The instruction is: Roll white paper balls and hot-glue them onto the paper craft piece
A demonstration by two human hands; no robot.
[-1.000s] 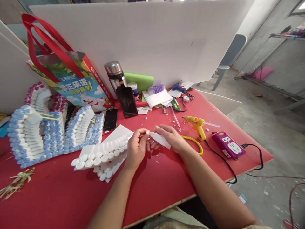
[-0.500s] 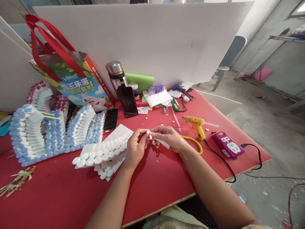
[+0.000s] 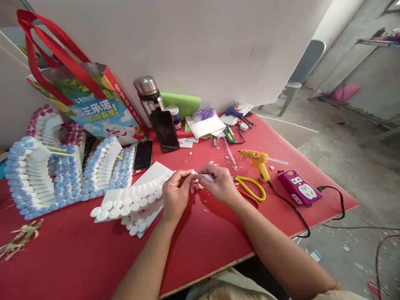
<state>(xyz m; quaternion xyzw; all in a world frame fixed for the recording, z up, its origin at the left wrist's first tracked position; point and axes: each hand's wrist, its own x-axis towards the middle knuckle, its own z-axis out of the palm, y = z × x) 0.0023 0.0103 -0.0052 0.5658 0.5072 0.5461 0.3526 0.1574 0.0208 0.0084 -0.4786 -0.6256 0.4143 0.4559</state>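
Note:
Over the red table, my left hand (image 3: 176, 192) is closed, its thumb and fingertips pinching the end of a narrow white strip (image 3: 206, 177). My right hand (image 3: 222, 185) grips the same strip further along, its fingers curled over it. Whether the strip is paper or thin foam I cannot tell. Small white pieces (image 3: 200, 186) lie below the fingertips. Just left of my left hand is a white piece edged with rows of small white rolls (image 3: 126, 201). Beside my right hand lies a tool with yellow loop handles (image 3: 261, 192), partly covered by the hand.
A yellow glue gun (image 3: 258, 160) and a purple power socket (image 3: 298, 188) are on the right, joined by a black cable. Blue-and-white rolled pieces (image 3: 28, 175), a printed bag (image 3: 103, 112), two phones, including one propped upright (image 3: 164, 131), and a steel flask (image 3: 148, 89) stand behind.
The white strip has turned and less of it shows beyond my right hand. Red and yellow handles beside that hand are more exposed. The camera view has shifted slightly.

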